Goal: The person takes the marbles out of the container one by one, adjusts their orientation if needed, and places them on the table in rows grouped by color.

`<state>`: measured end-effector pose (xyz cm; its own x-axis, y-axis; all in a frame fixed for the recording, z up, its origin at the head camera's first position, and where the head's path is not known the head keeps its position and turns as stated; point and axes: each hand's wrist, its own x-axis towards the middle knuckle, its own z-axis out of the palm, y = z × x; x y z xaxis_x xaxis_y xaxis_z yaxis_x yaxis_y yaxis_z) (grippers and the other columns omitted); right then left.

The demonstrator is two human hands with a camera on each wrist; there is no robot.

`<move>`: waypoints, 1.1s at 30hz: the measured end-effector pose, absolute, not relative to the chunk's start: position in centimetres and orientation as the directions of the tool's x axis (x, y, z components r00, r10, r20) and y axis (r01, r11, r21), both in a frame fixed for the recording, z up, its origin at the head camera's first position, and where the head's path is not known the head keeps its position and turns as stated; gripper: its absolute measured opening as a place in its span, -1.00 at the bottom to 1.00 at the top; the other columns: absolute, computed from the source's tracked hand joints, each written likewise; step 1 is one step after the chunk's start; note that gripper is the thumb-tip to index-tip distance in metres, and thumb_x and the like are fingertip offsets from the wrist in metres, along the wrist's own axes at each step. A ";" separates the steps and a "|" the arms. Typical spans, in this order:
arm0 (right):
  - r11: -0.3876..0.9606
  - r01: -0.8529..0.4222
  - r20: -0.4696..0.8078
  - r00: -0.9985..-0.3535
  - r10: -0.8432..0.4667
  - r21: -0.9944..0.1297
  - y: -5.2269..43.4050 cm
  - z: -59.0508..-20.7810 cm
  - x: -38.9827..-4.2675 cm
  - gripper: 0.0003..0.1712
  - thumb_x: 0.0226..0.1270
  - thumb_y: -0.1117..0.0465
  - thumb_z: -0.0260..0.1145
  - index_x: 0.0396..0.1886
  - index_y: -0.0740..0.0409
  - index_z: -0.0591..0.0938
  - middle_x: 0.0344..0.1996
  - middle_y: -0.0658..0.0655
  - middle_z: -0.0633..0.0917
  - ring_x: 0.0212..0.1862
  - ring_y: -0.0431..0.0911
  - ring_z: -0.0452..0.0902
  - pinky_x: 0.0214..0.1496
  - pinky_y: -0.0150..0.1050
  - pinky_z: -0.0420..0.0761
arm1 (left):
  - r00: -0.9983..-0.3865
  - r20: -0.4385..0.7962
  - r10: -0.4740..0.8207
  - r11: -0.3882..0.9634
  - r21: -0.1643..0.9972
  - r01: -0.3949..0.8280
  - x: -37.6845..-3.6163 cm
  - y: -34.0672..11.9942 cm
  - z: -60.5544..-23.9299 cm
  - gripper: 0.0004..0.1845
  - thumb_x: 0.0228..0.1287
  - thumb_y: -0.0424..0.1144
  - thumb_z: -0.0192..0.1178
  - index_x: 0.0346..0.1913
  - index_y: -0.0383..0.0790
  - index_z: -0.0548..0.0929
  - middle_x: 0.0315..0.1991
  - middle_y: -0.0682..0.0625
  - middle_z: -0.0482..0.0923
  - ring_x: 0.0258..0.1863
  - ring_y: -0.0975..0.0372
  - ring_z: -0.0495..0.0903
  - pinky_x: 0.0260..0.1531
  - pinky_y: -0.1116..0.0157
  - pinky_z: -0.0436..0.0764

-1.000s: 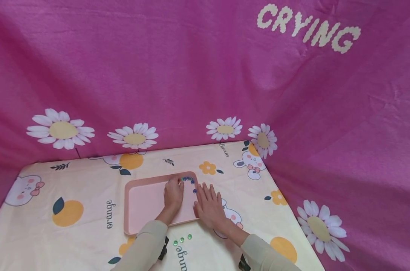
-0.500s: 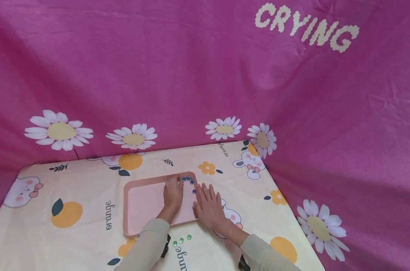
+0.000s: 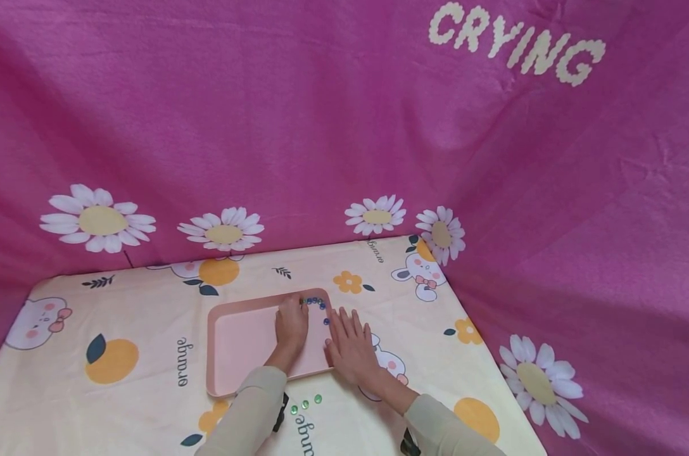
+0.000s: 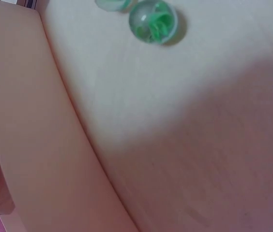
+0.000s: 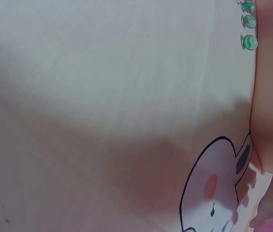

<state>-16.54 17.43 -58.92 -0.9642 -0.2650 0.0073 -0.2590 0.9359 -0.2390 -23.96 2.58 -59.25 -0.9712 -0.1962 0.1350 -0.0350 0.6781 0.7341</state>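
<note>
A pink rectangular tray (image 3: 242, 345) lies on the printed cloth. Inside it my left hand (image 3: 291, 322) reaches to the far wall, fingers curled, pinching a green marble (image 3: 303, 301) that they partly cover. Several blue marbles (image 3: 315, 301) curve along the far right corner, with a lone blue marble (image 3: 326, 322) by the right wall. My right hand (image 3: 353, 348) rests with fingers spread against the tray's right side. In front of the tray sit three green marbles (image 3: 306, 405); the left wrist view shows a clear green-swirled marble (image 4: 153, 21) outside the tray wall (image 4: 39, 121).
The cream cloth (image 3: 151, 304) carries printed oranges, flowers and rabbits. Magenta curtain (image 3: 299, 126) with daisies closes off the back and the right side. In the right wrist view the green marbles (image 5: 249, 42) stand close to the tray's outer wall (image 5: 272, 87).
My left fingers have shifted very slightly at the far wall beside the row of marbles. The right hand, the tray and the marbles in front keep their places.
</note>
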 end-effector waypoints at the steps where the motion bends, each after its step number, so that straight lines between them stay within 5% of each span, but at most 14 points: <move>1: 0.935 -0.258 0.006 -0.964 -0.265 -0.242 17.4 -58.9 -16.5 -0.27 0.60 -0.08 -0.12 0.62 0.07 0.02 0.57 0.21 0.04 0.55 0.24 -0.18 0.44 0.33 -0.02 | -0.972 0.134 -0.195 0.679 0.733 -0.035 -24.0 2.5 -59.2 -0.82 0.33 -0.42 0.26 -0.05 -0.37 0.68 -0.17 -0.24 0.68 -0.21 -0.07 0.71 -0.21 0.00 0.66; 17: 0.930 -0.261 0.018 -0.964 -0.266 -0.257 17.2 -58.9 -16.6 -0.28 0.59 -0.07 -0.11 0.62 0.06 0.02 0.56 0.23 0.06 0.54 0.26 -0.16 0.43 0.34 -0.01 | -0.970 0.170 -0.171 0.608 0.793 0.032 -22.4 1.7 -59.2 -0.92 0.23 -0.41 0.26 -0.22 -0.28 0.66 -0.36 -0.10 0.64 -0.37 0.06 0.61 -0.33 0.09 0.63; 33: 0.937 -0.262 0.009 -0.964 -0.267 -0.232 17.2 -58.7 -16.6 -0.27 0.60 -0.06 -0.11 0.62 0.09 0.01 0.56 0.24 0.05 0.54 0.26 -0.18 0.43 0.34 -0.03 | -0.959 0.278 -0.051 0.511 0.832 0.214 -17.7 -1.9 -57.1 -0.82 0.26 -0.38 0.34 -0.09 -0.32 0.76 -0.30 -0.03 0.71 -0.32 0.19 0.67 -0.22 0.19 0.69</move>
